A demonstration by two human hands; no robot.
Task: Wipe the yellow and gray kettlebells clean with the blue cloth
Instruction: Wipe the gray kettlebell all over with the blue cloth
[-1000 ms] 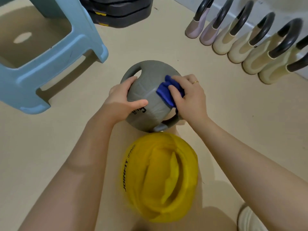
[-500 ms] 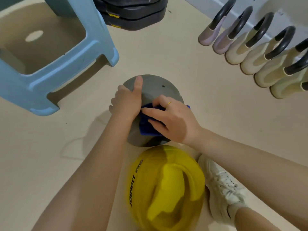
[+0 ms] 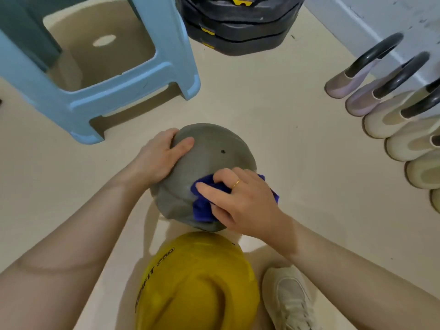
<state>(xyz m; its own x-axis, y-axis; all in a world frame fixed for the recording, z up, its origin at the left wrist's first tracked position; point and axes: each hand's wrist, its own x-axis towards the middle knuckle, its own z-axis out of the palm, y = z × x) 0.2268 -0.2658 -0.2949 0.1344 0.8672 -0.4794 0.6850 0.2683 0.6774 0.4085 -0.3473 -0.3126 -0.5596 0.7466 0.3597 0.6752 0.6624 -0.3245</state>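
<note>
- Beige floor fills the scene, seen from above through a head-worn camera, with a pale blue plastic stool at upper left and a stack of black weight plates at the top
- Along the right edge, a row of pastel kettlebells with dark handles lines a white wall
- At centre, the gray kettlebell sits on the floor with its rounded body turned up and its handle out of sight
- Left hand curls over the gray kettlebell's upper left side, steadying it
- Right hand presses the bunched blue cloth against the near right side of the gray kettlebell, fingers bent over the fabric and gripping it
- Just below, nearly touching the gray one, lies the yellow kettlebell, blurred, with black lettering on its side
- A white sneaker stands just beside the yellow kettlebell at lower right
- Risk: the round gray body could roll under the wiping pressure if the left hand's hold slackens, bumping the yellow kettlebell or the foot
- Risk: the bunched cloth covers little surface, so patches, and the hidden handle, may go unwiped
- Risk: the yellow kettlebell may yet be missed; whether it has been wiped cannot be told
</note>
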